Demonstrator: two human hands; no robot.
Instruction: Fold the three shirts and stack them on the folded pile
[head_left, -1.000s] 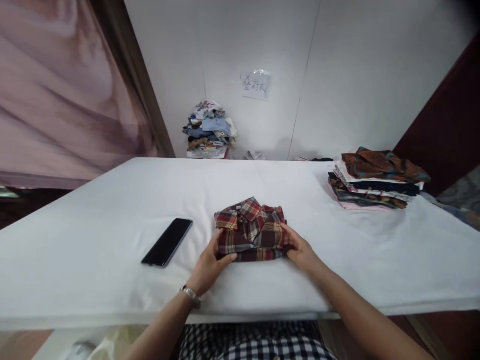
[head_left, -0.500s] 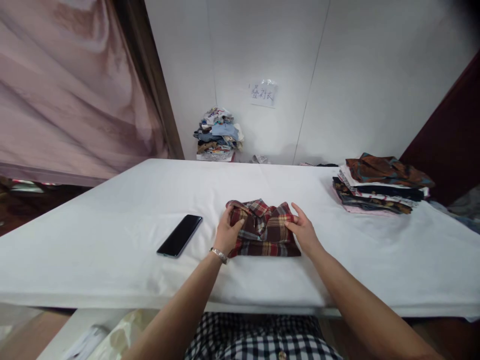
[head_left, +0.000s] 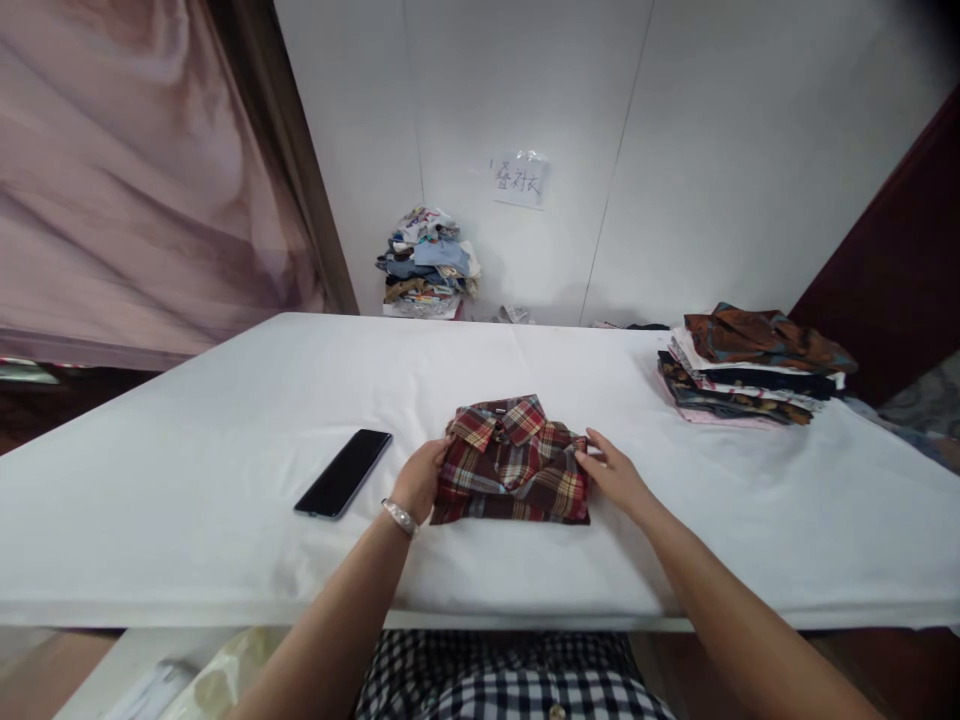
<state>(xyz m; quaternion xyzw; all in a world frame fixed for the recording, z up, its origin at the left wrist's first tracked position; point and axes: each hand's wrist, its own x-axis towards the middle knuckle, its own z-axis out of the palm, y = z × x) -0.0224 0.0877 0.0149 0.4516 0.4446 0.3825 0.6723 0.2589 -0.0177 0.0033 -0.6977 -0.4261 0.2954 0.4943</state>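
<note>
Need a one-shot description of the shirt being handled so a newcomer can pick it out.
On the white table, look at the near middle, between the left hand and right hand. The plaid shirt lies folded, collar up, right of the black phone. It lies alone, unlike those in the shirt stack far right.

The shirt [head_left: 512, 463] is woven plaid cloth, matt and soft-looking, with small creases at its folds. The tabletop [head_left: 187, 480] is covered in smooth white cloth with a dull finish. The phone [head_left: 343, 487] has a glossy black glass face that reflects light. The bracelet [head_left: 400, 516] on the wrist is shiny metal. The stack of clothes [head_left: 752, 365] is mixed printed cloth, matt. The sign [head_left: 518, 179] on the wall is paper under shiny plastic film.
</note>
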